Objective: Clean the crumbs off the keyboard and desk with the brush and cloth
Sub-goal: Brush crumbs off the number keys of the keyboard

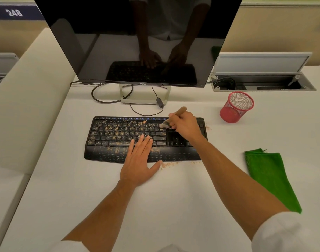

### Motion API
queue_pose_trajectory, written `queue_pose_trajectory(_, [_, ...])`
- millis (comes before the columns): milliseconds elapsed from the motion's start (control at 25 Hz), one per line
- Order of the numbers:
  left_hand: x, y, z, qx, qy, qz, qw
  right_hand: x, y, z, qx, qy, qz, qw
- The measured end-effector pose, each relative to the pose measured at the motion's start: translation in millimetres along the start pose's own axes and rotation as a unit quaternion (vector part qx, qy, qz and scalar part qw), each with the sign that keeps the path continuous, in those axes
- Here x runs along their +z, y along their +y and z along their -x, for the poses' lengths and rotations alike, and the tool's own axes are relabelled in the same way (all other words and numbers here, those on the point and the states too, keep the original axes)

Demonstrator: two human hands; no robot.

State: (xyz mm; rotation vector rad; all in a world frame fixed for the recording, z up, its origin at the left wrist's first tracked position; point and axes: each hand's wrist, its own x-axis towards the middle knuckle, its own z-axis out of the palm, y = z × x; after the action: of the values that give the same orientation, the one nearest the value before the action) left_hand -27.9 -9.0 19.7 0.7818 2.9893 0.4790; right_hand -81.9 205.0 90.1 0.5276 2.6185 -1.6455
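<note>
A black keyboard (110, 142) lies on the white desk (173, 206), with tan crumbs (119, 132) scattered over its left and middle keys and palm rest. More crumbs (169, 164) lie on the desk by its front edge. My right hand (185, 125) grips a wooden-handled brush (181, 111), its bristles touching the keys just left of the number block. My left hand (140, 161) rests flat on the palm rest, fingers straight and reaching onto the lower keys. A green cloth (270, 177) lies on the desk to the right.
A Dell monitor (137, 42) stands behind the keyboard, its cables (101, 99) looped on the desk. A red mesh pen cup (236, 107) stands at the right rear. An open cable hatch (262, 82) sits behind it. A few crumbs (208, 127) lie right of the keyboard.
</note>
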Motion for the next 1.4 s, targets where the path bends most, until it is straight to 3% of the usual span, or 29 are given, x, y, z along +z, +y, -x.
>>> queue_pose_trajectory(80, [0,0,0,-0.002,-0.006,0.000,1.000,-6,2,-1,0.032,0.029,-0.106,0.993])
queue_pose_trajectory(280, [0,0,-1,-0.003,-0.010,-0.001,1.000,-31,10,-8,-0.002,0.143,0.025,0.989])
queue_pose_trajectory(520, [0,0,-1,-0.003,-0.009,0.001,1.000,-18,5,-6,-0.042,0.086,0.204,0.974])
queue_pose_trajectory(680, [0,-1,-1,-0.002,-0.008,-0.001,1.000,-29,-2,-12,0.008,-0.016,0.219,0.976])
queue_pose_trajectory(880, [0,0,-1,-0.003,-0.007,-0.003,1.000,-25,2,-11,-0.020,0.095,0.168,0.981])
queue_pose_trajectory(1080, [0,0,-1,-0.004,-0.009,-0.002,1.000,-23,4,-9,0.001,0.005,0.232,0.973])
queue_pose_trajectory(1280, [-1,0,-1,-0.002,-0.008,0.000,1.000,-22,-3,-9,-0.025,0.089,0.157,0.983])
queue_pose_trajectory(1400, [0,0,-1,-0.001,-0.003,0.003,1.000,-9,-3,-3,-0.050,0.076,0.155,0.984])
